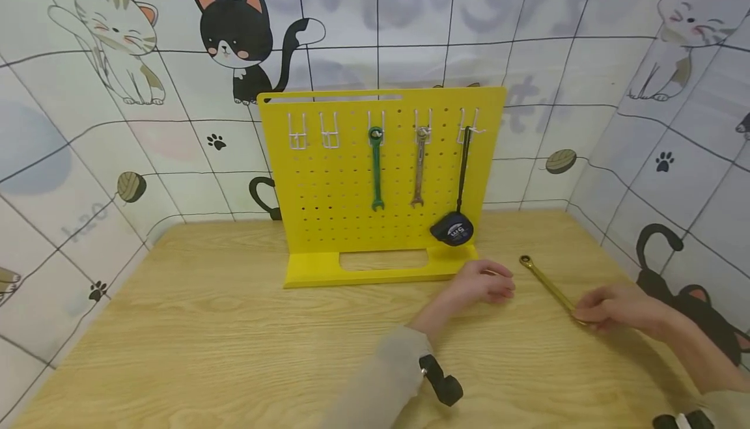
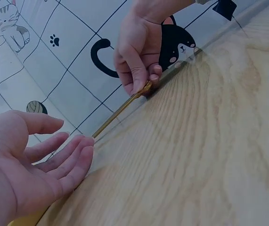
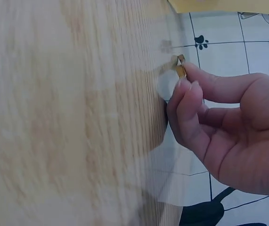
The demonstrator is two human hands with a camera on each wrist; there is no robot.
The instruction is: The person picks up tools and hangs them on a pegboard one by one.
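A gold combination wrench lies at a slant on the right side of the wooden table, its ring end toward the back. My right hand pinches its near end between thumb and fingers; the right wrist view shows that grip on the wrench tip. To the left, my left hand hovers by the pegboard's front right corner, fingers loosely bent and holding nothing. In the left wrist view, the left hand has its palm turned up, and the wrench passes behind its fingertips.
A yellow pegboard stands at the back. From its white hooks hang a green wrench, a silver wrench and a black tape measure. Two more hooks are at its left. Cat-patterned sheeting surrounds the table.
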